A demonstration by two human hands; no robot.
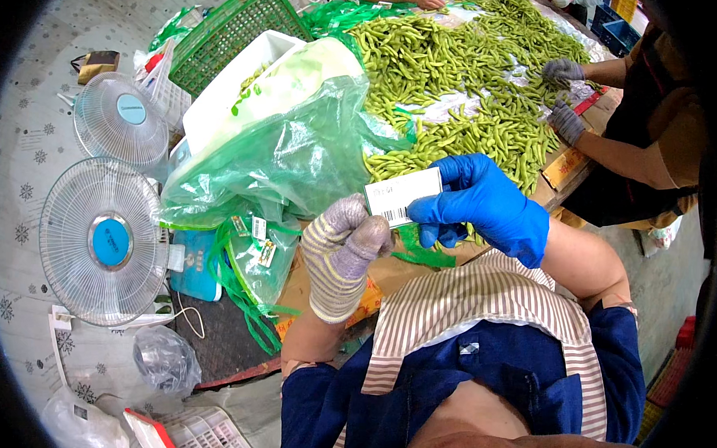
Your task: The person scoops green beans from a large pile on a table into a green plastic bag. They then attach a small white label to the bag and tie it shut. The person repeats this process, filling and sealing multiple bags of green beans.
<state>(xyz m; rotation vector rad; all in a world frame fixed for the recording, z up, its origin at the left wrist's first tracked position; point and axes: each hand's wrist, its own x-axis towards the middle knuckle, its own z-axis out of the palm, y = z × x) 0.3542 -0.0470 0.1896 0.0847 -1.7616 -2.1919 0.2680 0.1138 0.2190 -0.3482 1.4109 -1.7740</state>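
Before my chest, a small white label card bears a barcode and print. My right hand, in a blue rubber glove, pinches its right side between thumb and fingers. At its left edge, the bent thumb and fingers of my left hand close on the card; this hand wears a grey and yellow striped knit glove. Behind both hands lies a heap of green soybean pods on a table. A green translucent plastic bag spreads to the left, partly over a white foam box.
Smaller green bags with labels lie left of my left hand. Two fans stand farther left, near a blue scale. A green plastic crate leans behind the box. At right, a co-worker's gloved hands are among the pods; other people's hands show beyond.
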